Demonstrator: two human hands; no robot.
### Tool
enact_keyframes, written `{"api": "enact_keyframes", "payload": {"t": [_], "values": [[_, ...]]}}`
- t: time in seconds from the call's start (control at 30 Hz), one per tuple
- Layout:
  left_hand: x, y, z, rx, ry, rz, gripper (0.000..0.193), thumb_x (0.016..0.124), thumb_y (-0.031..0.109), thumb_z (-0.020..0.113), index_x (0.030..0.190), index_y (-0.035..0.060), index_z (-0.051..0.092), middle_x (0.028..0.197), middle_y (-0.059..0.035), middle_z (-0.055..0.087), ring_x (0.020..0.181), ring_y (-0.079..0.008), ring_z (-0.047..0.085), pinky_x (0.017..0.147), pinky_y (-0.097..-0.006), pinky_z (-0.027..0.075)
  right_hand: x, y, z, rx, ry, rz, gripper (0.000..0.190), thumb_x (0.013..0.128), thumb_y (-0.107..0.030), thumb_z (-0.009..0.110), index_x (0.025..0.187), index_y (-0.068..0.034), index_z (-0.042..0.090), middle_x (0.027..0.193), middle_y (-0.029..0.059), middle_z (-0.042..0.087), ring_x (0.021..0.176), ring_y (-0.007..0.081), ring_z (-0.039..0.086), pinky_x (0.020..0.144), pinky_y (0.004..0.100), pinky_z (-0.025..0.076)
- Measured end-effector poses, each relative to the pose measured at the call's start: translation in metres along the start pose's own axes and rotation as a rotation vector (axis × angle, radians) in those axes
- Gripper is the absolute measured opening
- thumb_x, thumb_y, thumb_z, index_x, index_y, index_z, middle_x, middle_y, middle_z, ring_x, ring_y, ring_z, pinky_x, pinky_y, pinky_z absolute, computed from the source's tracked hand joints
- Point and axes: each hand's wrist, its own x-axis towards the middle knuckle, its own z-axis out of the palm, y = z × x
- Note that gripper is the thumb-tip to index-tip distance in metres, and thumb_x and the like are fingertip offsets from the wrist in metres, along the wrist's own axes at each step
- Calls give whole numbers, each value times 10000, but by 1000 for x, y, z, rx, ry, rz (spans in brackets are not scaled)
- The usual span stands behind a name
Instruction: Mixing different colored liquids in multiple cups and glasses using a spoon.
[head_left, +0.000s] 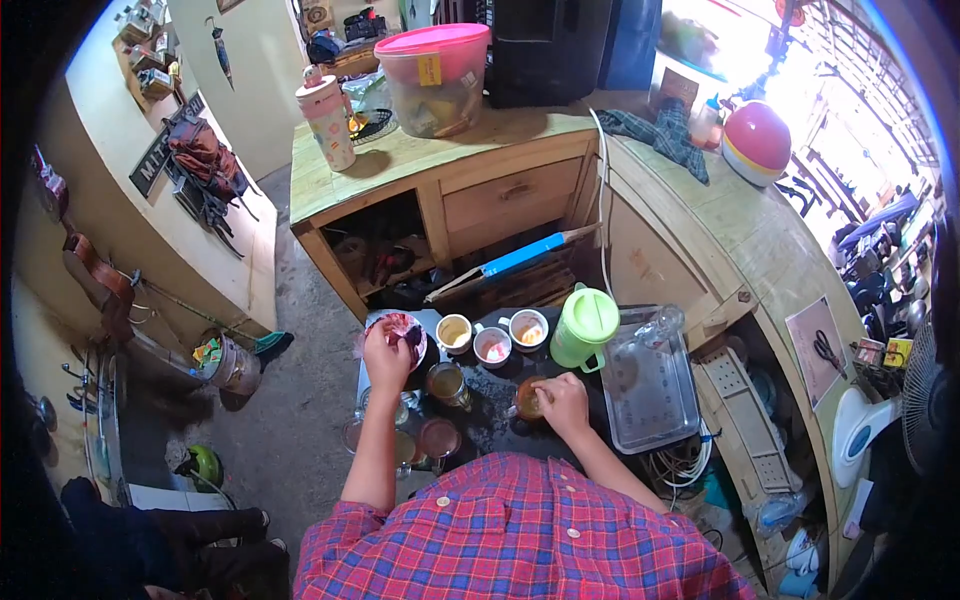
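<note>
On the dark low table (487, 405), my left hand (390, 352) reaches over a bowl with red and white contents (417, 336); whether its fingers hold something is hidden. My right hand (561, 399) is at the rim of a glass mug of brown liquid (528, 399), fingers bunched, perhaps on a spoon too small to make out. Three white cups (454, 333) with powdery contents stand behind. A glass of brown drink (448, 384) is between my hands, and several more glass mugs (439, 437) are near my left forearm. A green lidded pitcher (585, 328) stands beyond my right hand.
A clear plastic tray (651, 397) lies right of the pitcher, with a clear bottle (663, 327) at its far end. The wooden counter (525, 131) curves around behind and to the right. Coiled white cable (686, 469) hangs below the tray. A person in dark clothes (165, 540) is at lower left.
</note>
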Motion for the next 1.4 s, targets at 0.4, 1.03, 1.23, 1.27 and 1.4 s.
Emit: {"api": "enact_keyframes", "payload": {"t": [0.4,1.03,1.23,1.27,1.4], "values": [[25,-62,51,648,-653,-604,671,660,537,741,1135,78,623,1199,-104,613,1107,-274,592,914,-404,467,0,4,-3,60,-57,67,97,719,-109,670,793,-113,733,735,67,672,709,260,570,694,378,461],[10,-64,-19,-861,-280,-684,379,680,-63,621,1050,18,621,907,-103,674,838,-267,657,751,-386,534,-40,12,-42,1022,332,703,197,887,-52,581,1056,41,621,922,125,657,843,178,645,775,283,525],[-13,17,-41,-1358,-595,-738,600,664,23,597,1251,83,485,1179,-93,587,1033,-250,599,857,-427,514,-77,31,-46,1769,500,1247,281,883,-7,547,1160,18,510,1009,115,588,957,231,608,858,318,516],[-16,39,-44,-1389,-634,-808,583,684,57,620,1251,82,487,1171,-92,592,1026,-242,602,858,-421,513,-83,36,-45,1824,488,1312,305,867,15,555,1169,3,510,1035,123,591,975,225,602,870,312,510],[-41,68,-30,-1308,-717,-774,564,734,172,702,1249,78,489,1135,-89,608,1003,-217,609,858,-390,509,-99,29,-48,1912,301,1400,298,855,58,547,1145,-10,554,1055,119,598,977,212,606,864,299,509]]}}
